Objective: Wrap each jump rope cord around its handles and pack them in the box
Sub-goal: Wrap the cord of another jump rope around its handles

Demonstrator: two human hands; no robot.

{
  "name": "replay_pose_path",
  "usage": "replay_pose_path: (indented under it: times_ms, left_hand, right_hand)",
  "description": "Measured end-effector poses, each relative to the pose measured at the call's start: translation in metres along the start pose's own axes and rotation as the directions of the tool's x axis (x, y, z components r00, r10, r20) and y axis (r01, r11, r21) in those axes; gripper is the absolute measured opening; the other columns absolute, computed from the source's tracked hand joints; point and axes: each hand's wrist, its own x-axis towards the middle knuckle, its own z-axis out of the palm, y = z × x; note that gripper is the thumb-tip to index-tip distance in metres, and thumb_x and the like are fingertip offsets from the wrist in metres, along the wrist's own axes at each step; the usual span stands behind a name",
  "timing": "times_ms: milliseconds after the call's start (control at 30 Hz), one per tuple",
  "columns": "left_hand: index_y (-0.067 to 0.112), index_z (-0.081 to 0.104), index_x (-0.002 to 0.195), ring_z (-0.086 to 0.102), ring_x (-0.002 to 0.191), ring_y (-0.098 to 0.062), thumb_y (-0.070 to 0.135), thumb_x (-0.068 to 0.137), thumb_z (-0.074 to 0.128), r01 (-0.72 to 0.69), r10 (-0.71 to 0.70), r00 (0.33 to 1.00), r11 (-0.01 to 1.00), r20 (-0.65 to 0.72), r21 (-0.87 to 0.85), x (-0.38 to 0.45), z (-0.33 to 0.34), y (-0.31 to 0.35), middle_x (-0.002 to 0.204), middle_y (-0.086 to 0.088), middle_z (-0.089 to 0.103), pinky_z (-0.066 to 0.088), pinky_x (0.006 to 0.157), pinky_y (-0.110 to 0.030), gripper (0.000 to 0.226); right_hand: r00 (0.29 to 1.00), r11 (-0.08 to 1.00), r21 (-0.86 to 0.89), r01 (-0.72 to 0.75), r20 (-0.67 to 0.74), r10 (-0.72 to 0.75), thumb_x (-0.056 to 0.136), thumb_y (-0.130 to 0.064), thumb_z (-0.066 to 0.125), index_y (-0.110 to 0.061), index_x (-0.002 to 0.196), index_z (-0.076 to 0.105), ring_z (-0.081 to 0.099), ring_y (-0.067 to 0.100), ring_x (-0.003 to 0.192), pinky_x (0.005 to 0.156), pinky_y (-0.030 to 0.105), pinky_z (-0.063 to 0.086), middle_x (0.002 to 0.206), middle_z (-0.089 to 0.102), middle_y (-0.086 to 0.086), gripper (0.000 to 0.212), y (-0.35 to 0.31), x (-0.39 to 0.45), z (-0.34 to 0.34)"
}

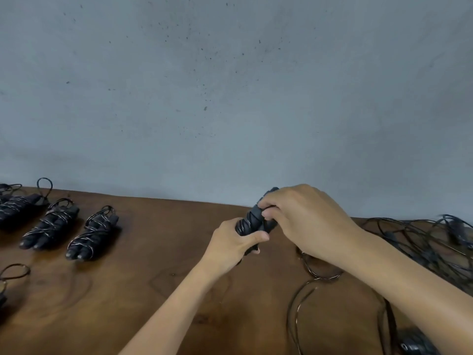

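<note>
My left hand (234, 245) grips the lower end of a pair of black jump rope handles (252, 221) held together above the wooden table (158, 278). A few turns of cord cross the handles. My right hand (304, 216) covers their upper part, its fingers pinching the cord against them. The loose black cord (320, 276) trails down from under my right hand and loops on the table. No box is in view.
Three wrapped rope bundles lie in a row at the left: (92, 234), (51, 226), (18, 207). Another cord loop (14, 271) shows at the left edge. A tangle of unwrapped ropes (435, 242) fills the right side. A grey wall (230, 98) rises behind the table.
</note>
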Motion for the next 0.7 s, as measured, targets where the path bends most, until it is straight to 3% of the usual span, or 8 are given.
replay_pose_path:
  times_ms: [67,167,267,367,433,533,633,700]
  left_hand:
    - [0.009,0.069,0.092,0.076,0.077,-0.021,0.046,0.08,0.088,-0.026,0.02,0.999,0.992,0.047,0.127,-0.002,0.001,0.003,0.082,-0.013,0.075,0.052,0.061,-0.019,0.043]
    - [0.016,0.066,0.087,0.072,0.071,-0.012,0.066,0.072,0.085,-0.071,0.046,0.996,0.94,0.081,0.333,-0.001,-0.004,0.005,0.078,-0.003,0.075,0.055,0.07,-0.033,0.056]
    - [0.019,0.061,0.081,0.061,0.066,-0.015,0.073,0.068,0.082,-0.11,0.072,0.992,0.896,0.104,0.43,-0.003,-0.009,0.009,0.07,0.003,0.066,0.046,0.063,-0.036,0.059]
    - [0.02,0.056,0.077,0.045,0.061,-0.007,0.065,0.07,0.085,-0.15,0.111,0.987,0.893,0.117,0.424,-0.006,-0.014,0.015,0.064,0.012,0.052,0.034,0.061,-0.03,0.055]
    - [0.019,0.056,0.076,0.043,0.062,-0.007,0.063,0.071,0.087,-0.185,0.147,0.981,0.899,0.123,0.397,-0.008,-0.017,0.018,0.065,0.008,0.051,0.032,0.062,-0.031,0.054]
    - [0.018,0.062,0.079,0.051,0.067,-0.008,0.056,0.073,0.088,-0.236,0.197,0.969,0.919,0.152,0.317,-0.01,-0.022,0.025,0.075,-0.003,0.063,0.039,0.065,-0.034,0.046]
    - [0.02,0.069,0.082,0.067,0.075,-0.02,0.045,0.077,0.089,-0.258,0.221,0.959,0.94,0.175,0.224,-0.015,-0.021,0.032,0.078,-0.004,0.071,0.053,0.075,-0.04,0.033]
    - [0.019,0.072,0.085,0.072,0.078,-0.025,0.038,0.08,0.088,-0.243,0.221,0.964,0.958,0.148,0.154,-0.017,-0.02,0.033,0.077,-0.003,0.074,0.057,0.082,-0.043,0.025]
  right_hand:
    - [1.0,1.0,-0.006,-0.01,-0.005,0.01,0.103,-0.021,0.053,-0.029,0.112,0.07,0.066,0.014,0.099,0.082,0.038,0.054,0.106,0.074,-0.016,0.021,0.002,0.004,-0.003]
    - [1.0,1.0,-0.008,-0.002,-0.026,0.002,0.1,-0.027,0.059,-0.031,0.11,0.067,0.064,0.009,0.102,0.084,0.035,0.051,0.106,0.074,-0.02,0.014,0.011,0.012,-0.008]
    - [0.999,0.998,0.058,-0.014,-0.033,0.016,0.09,-0.039,0.074,-0.031,0.096,0.068,0.063,0.008,0.093,0.076,0.029,0.047,0.096,0.072,-0.017,0.012,0.022,0.022,-0.019]
    - [0.999,0.99,0.13,-0.048,0.002,0.048,0.077,-0.041,0.086,-0.031,0.083,0.071,0.061,0.0,0.08,0.067,0.023,0.042,0.084,0.071,-0.02,0.019,0.036,0.032,-0.026]
    - [0.998,0.953,0.297,-0.065,0.035,0.057,0.072,-0.036,0.09,-0.029,0.077,0.073,0.064,0.0,0.079,0.07,0.025,0.047,0.079,0.071,-0.02,0.019,0.044,0.037,-0.028]
    - [0.996,0.856,0.514,-0.061,0.087,0.019,0.075,-0.022,0.089,-0.02,0.079,0.077,0.07,0.005,0.079,0.077,0.023,0.051,0.08,0.075,-0.012,0.013,0.056,0.042,-0.026]
    - [0.994,0.777,0.625,-0.069,0.112,-0.002,0.082,-0.014,0.083,-0.013,0.082,0.078,0.071,0.029,0.084,0.077,0.04,0.055,0.083,0.077,0.004,0.005,0.066,0.044,-0.015]
    - [0.992,0.725,0.682,-0.097,0.129,0.011,0.087,-0.003,0.076,-0.01,0.082,0.078,0.072,0.034,0.082,0.077,0.042,0.058,0.084,0.077,0.01,0.009,0.071,0.043,-0.005]
